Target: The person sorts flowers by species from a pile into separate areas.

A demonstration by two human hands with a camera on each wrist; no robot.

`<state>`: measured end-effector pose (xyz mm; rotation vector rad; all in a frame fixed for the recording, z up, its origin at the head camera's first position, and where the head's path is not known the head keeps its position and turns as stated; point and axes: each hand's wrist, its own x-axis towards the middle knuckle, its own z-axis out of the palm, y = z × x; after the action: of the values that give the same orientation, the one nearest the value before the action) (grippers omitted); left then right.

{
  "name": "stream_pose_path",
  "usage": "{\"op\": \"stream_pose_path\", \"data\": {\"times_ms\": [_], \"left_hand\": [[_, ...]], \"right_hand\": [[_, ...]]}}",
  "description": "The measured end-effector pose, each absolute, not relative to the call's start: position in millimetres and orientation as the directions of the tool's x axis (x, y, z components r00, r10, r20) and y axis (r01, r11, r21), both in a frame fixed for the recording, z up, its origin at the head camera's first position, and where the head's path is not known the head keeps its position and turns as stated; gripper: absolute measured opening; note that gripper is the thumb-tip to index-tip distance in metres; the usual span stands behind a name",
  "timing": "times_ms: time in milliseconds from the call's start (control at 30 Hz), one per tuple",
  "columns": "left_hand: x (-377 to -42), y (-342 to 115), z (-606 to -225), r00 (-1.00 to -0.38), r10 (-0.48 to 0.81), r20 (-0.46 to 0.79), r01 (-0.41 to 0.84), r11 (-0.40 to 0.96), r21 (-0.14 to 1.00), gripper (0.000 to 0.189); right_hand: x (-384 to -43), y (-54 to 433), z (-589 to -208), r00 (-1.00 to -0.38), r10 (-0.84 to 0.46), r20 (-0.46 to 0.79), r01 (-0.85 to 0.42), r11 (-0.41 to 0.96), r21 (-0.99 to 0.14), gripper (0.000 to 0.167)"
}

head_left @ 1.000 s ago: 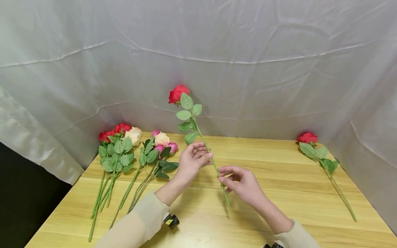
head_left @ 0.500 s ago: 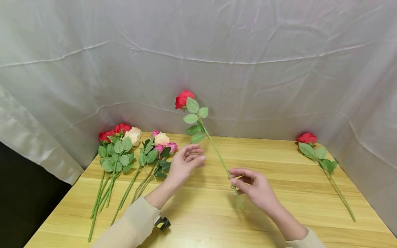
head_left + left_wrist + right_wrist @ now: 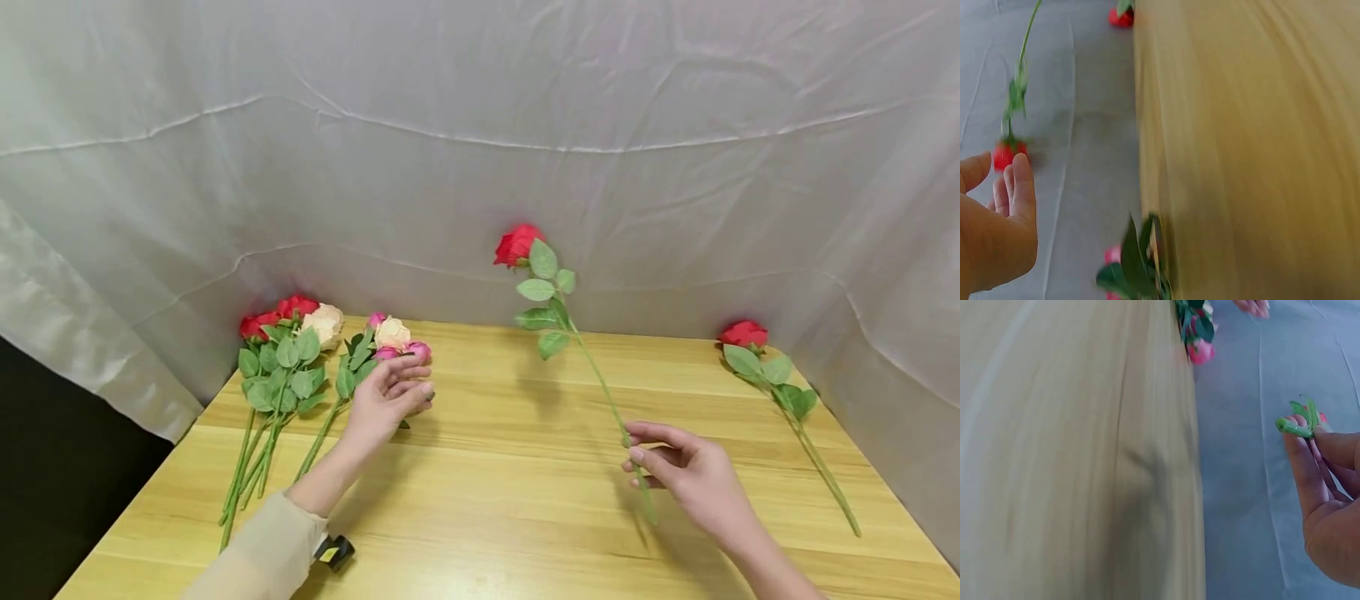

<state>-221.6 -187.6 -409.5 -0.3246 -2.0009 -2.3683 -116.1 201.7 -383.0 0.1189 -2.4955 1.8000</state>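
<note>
Pale grey curtain fabric (image 3: 480,92) is hanging in creases behind the wooden desk (image 3: 480,517). Along the desk's left edge, a bunch of red and cream roses (image 3: 288,383) is lying with its blooms at the far left corner and its stems pointing toward the near edge; just beside it, a pink and cream bunch (image 3: 392,333) is resting with its blooms at the far edge. A lone red rose (image 3: 795,403) is lying along the right edge, its bloom at the far right corner.

The right hand (image 3: 697,479) is pinching the held red rose (image 3: 557,315) low on its stem, thumb against fingers, and is keeping it tilted above the desk, the bloom leaning up and left in front of the curtain. The left hand (image 3: 382,404) is gripping nothing; its thumb and fingers are standing apart in front of the pink and cream bunch, and whether they are touching it is hard to tell.

With the weight sitting far from so low a pinch, the stem could be twisting or drooping if the grip loosens. A careless left hand could be nudging the nearby blooms, and leaves could be snagging if the two single roses meet.
</note>
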Motion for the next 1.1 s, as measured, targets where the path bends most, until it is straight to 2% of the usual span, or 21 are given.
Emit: {"op": "stream_pose_path", "data": {"times_ms": [133, 367, 600, 800, 967, 1033, 1100], "left_hand": [[-221.6, -213.8, -412.8, -0.982, 0.101, 0.159, 0.148, -0.110, 0.983, 0.050], [-217.6, -260.9, -415.8, -0.986, 0.073, 0.147, 0.154, 0.103, 0.983, 0.056], [-216.1, -300.7, -423.4, -0.991, 0.038, 0.130, 0.136, 0.248, 0.959, 0.057], [-218.3, -316.8, -428.8, -0.995, 0.038, 0.094, 0.101, 0.317, 0.943, 0.054], [-220.9, -322.5, -432.1, -0.996, 0.065, 0.068, 0.089, 0.398, 0.913, 0.052], [-222.5, -324.3, -433.7, -0.995, 0.086, 0.051, 0.082, 0.409, 0.909, 0.054], [-224.6, -326.0, -435.4, -0.993, 0.114, 0.030, 0.073, 0.401, 0.913, 0.055]], "right_hand": [[-107.0, 226.7, -384.1, -0.995, 0.016, 0.100, -0.086, 0.386, -0.919, 0.040], [-91.2, 269.2, -386.5, -0.989, 0.099, 0.105, -0.040, 0.508, -0.861, 0.040], [-73.6, 305.6, -393.7, -0.977, 0.206, 0.056, 0.077, 0.583, -0.809, 0.041], [-62.9, 336.2, -402.2, -0.958, 0.277, 0.071, 0.106, 0.576, -0.811, 0.028], [-60.4, 365.0, -410.3, -0.941, 0.338, 0.028, 0.182, 0.572, -0.800, 0.023], [-59.7, 374.2, -414.5, -0.934, 0.356, 0.020, 0.209, 0.593, -0.778, 0.024], [-58.7, 383.1, -419.3, -0.932, 0.362, 0.002, 0.227, 0.588, -0.776, 0.018]]}}
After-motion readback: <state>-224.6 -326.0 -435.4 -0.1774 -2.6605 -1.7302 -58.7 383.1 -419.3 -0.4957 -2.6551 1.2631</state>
